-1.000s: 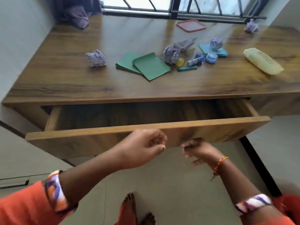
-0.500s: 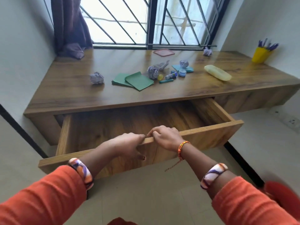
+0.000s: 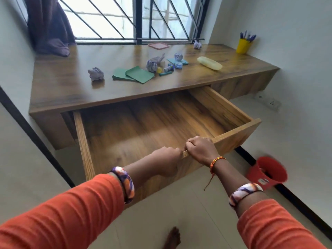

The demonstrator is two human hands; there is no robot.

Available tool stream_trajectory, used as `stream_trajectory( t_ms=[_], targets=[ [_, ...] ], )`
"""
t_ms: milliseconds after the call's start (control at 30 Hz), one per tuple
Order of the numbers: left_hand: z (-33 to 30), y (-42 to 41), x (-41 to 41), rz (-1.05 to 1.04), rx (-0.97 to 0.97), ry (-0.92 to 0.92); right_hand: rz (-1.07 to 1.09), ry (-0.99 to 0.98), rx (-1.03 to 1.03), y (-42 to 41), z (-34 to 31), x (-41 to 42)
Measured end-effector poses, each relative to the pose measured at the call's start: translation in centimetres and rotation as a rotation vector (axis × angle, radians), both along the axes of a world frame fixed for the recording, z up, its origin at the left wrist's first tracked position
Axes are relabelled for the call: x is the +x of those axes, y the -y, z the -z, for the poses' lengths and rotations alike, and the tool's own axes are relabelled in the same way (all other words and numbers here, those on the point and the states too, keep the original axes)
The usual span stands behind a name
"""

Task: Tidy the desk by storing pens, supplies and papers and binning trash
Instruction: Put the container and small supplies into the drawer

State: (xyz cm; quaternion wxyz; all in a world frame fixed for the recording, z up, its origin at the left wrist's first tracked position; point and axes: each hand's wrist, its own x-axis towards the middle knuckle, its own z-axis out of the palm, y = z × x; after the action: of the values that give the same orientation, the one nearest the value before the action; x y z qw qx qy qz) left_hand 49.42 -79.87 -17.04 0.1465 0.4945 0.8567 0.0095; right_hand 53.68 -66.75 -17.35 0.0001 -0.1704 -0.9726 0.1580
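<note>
My left hand (image 3: 166, 159) and my right hand (image 3: 201, 149) both grip the top edge of the wooden drawer front (image 3: 239, 130); the drawer stands pulled far out and its inside is bare. On the desk (image 3: 62, 90) lie green papers (image 3: 136, 75), crumpled paper balls (image 3: 96, 74) (image 3: 151, 65) (image 3: 178, 56) (image 3: 197, 44), a teal marker (image 3: 165, 74), a glue stick (image 3: 168, 69), a small blue tub (image 3: 178, 65), a teal pad (image 3: 185, 62) and a yellow pouch (image 3: 209, 63).
A yellow cup of blue pens (image 3: 243, 45) stands at the desk's far right. A clear box with a red lid (image 3: 158, 49) sits near the barred window. A red bin (image 3: 267, 172) stands on the floor at the right. A dark curtain (image 3: 50, 29) hangs at the left.
Both hands rose from under the drawer front and closed on its top edge. The drawer has slid much further out toward me, and the view has lifted.
</note>
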Motion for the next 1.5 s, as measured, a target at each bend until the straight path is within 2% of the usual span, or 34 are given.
stream_trajectory(
  t_ms=[367, 567, 667, 767, 833, 900, 967, 1067, 1167, 1333, 1500],
  targets=[
    [-0.4, 0.5, 8.3, 0.053, 0.077, 0.049, 0.114, -0.002, 0.011, 0.7, 0.3, 8.1],
    [-0.9, 0.7, 7.6, 0.073, 0.023, 0.085, 0.082, 0.009, 0.005, 1.0, -0.1, 8.0],
    [-2.0, -0.2, 6.8, 0.098, -0.145, 0.184, 0.013, 0.072, -0.041, 0.2, -0.5, 8.2],
    [-3.0, -2.0, 4.3, 0.013, -0.33, 0.532, -0.113, 0.163, -0.201, -1.2, -1.4, 8.4],
    [-3.2, -3.3, 2.5, -0.052, -0.409, 0.679, -0.23, 0.271, -0.333, -2.5, -2.4, 8.1],
    [-2.9, -5.4, 1.4, -0.027, -0.529, 0.656, -0.384, 0.406, -0.434, -4.5, -3.4, 7.5],
    [-3.1, -8.8, 0.7, 0.035, -0.636, 0.568, -0.51, 0.473, -0.434, -7.3, -4.4, 6.5],
    [-4.6, -15.7, -1.4, 0.038, -0.505, 0.363, -0.534, 0.35, -0.279, -14.1, -5.3, 4.6],
    [-6.3, -23.4, -3.6, -0.108, -0.28, 0.199, -0.506, 0.182, -0.144, -23.1, -5.9, 2.8],
    [-7.1, -32.5, -7.7, -0.253, -0.079, 0.097, -0.502, 0.099, -0.152, -34.5, -6.9, -0.1],
    [-6.2, -36.6, -14.2, -0.482, 0.16, 0.022, -0.535, 0.032, -0.144, -41.4, -7.1, -4.0]
  ],
)
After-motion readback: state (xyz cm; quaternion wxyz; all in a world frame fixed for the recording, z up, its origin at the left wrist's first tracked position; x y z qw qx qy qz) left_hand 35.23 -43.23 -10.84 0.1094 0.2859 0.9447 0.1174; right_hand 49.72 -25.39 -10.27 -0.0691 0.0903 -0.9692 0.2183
